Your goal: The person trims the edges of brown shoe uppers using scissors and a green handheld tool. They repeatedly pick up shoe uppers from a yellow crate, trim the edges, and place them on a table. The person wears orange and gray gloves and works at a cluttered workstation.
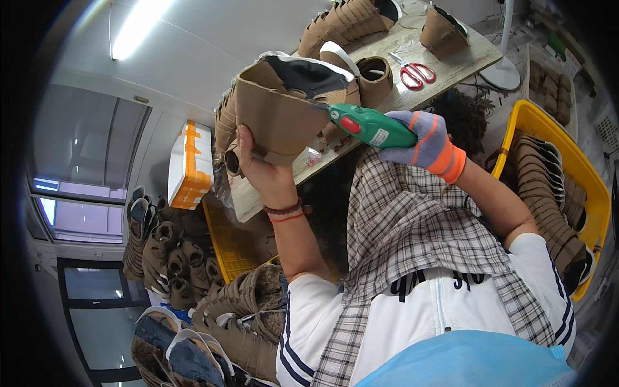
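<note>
My left hand (269, 180) is bare and grips a brown boot upper (277, 119) from below, raised over the table. The upper has a dark lining and a white edge at its top. In my right hand (429, 145), which wears a grey and orange glove, is a green handheld electric cutter (387, 131) with a red button. Its tip meets the right side of the upper's edge; the blade itself is too small to make out. Just behind the cutter, another brown upper (375, 76) stands on the table. Red-handled scissors (418, 76) lie beyond it.
The pale table (474, 55) bears a row of nested brown uppers (342, 29) and a single upper (443, 35). A yellow basket (604, 209) of uppers stands at right. Dark scraps (467, 119) hang by the table's edge. At left are a taped white box (201, 171) and piled uppers (177, 258).
</note>
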Demonstrator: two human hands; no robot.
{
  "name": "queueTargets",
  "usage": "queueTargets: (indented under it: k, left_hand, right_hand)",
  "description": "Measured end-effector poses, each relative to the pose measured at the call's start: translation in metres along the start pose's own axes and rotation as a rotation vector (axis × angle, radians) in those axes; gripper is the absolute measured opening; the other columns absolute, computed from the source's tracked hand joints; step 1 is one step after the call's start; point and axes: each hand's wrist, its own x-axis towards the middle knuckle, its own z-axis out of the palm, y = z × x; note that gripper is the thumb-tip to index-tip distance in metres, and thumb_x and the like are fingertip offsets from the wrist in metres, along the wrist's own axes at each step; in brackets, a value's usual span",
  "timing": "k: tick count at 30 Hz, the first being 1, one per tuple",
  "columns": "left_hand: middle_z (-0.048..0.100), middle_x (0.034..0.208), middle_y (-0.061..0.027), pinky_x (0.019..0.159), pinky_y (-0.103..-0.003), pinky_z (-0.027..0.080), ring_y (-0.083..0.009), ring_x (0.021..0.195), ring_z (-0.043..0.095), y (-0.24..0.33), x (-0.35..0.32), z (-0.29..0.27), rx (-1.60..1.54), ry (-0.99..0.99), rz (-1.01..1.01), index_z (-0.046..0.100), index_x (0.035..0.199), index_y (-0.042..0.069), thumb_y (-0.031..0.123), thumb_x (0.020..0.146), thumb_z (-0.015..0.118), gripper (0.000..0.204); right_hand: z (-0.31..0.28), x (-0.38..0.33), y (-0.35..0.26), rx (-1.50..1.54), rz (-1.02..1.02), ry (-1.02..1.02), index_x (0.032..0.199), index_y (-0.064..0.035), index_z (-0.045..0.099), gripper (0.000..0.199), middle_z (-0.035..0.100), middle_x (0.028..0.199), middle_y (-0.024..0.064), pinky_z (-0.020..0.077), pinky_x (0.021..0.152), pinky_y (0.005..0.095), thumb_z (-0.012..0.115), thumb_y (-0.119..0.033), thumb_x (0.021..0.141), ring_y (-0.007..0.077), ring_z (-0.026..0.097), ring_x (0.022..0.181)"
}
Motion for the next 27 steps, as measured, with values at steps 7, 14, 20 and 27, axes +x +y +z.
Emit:
queueTargets:
  k: [7, 14, 20, 27]
  left_hand:
    - [0.065, 0.102, -0.01, 0.083, -0.031, 0.047, -0.0174, 0.094, 0.06, 0.031, 0.013, 0.006, 1.064, -0.002, 0.343, 0.062, 0.107, -0.004, 0.014, 0.083, 0.067, 0.03]
    - [0.064, 0.086, -0.0214, 0.073, -0.04, 0.047, -0.0337, 0.082, 0.062, 0.053, 0.12, -0.08, 2.277, -0.039, 0.103, 0.06, 0.083, -0.006, 0.024, 0.071, 0.075, 0.036]
    - [0.055, 0.112, -0.022, 0.095, -0.045, 0.039, -0.0374, 0.109, 0.051, 0.012, 0.104, -0.13, 2.327, 0.292, 0.664, 0.052, 0.118, -0.004, 0.016, 0.077, 0.068, 0.048]
    - [0.061, 0.105, -0.0112, 0.087, -0.028, 0.047, -0.0172, 0.093, 0.059, -0.216, 0.074, -0.004, 0.37, -0.123, -0.183, 0.058, 0.11, -0.005, 0.004, 0.089, 0.057, 0.022]
  right_hand:
    - [-0.012, -0.004, 0.013, 0.091, 0.204, 0.038, 0.108, -0.0032, 0.063, 0.057, 0.069, 0.083, 0.009, 0.0531, 0.066, 0.0255, 0.085, -0.033, 0.064, 0.0114, 0.066, 0.072]
    - [-0.046, -0.037, 0.049, 0.035, 0.445, 0.115, 0.11, -0.0022, 0.062, 0.052, 0.069, 0.084, 0.005, 0.0508, 0.065, 0.0224, 0.08, -0.033, 0.072, 0.0069, 0.062, 0.07]
    - [-0.074, -0.055, 0.07, 0.054, 0.628, 0.224, 0.107, -0.0029, 0.063, 0.044, 0.067, 0.083, 0.0027, 0.0485, 0.068, 0.0248, 0.079, -0.028, 0.075, 0.008, 0.059, 0.073]
    - [-0.102, -0.078, 0.101, 0.205, 0.799, 0.541, 0.096, -0.0027, 0.062, 0.036, 0.054, 0.066, -0.0041, 0.0377, 0.05, 0.0197, 0.075, -0.032, 0.079, 0.003, 0.046, 0.054]
